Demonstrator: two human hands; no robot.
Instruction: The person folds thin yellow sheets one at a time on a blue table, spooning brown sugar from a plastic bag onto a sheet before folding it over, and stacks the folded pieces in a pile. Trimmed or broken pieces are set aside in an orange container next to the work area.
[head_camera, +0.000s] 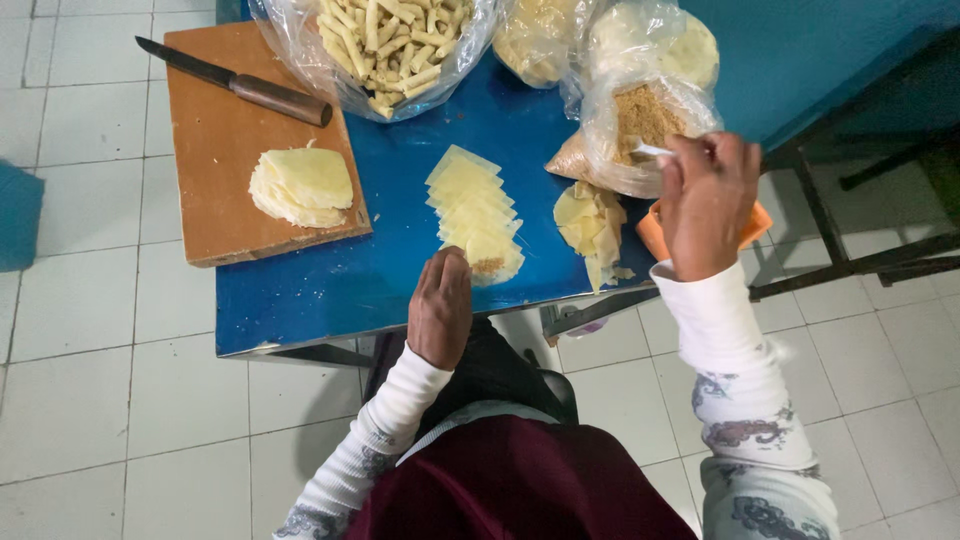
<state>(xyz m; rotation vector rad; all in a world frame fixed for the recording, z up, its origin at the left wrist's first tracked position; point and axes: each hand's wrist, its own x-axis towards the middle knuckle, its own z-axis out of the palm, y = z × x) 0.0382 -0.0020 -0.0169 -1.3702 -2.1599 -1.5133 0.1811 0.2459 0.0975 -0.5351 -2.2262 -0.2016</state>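
A row of pale yellow wrapper squares (474, 212) lies overlapped on the blue table (300, 290), its long axis running from the far middle of the table toward the near edge. On the nearest sheet sits a small dab of brown filling (489, 266). The left hand (440, 305) rests palm down at that near end, fingers pressed together, their tips on the last sheet. The right hand (708, 200) is raised over the table's right edge, fingers curled and pinching a small white spoon (652, 150) whose tip pokes left into a clear plastic bag of brown crumbly filling (635, 125). Under that hand shows an orange dish (655, 235), and just left of it a loose heap of wrapper pieces (590, 225). At the far edge a clear bag holds many rolled pale sticks (385, 45); another bag beside it holds pale round sheets (680, 45). On the left, a wooden cutting board (215, 130) carries a stack of wrappers (300, 185) and a knife (235, 82) with a brown handle.
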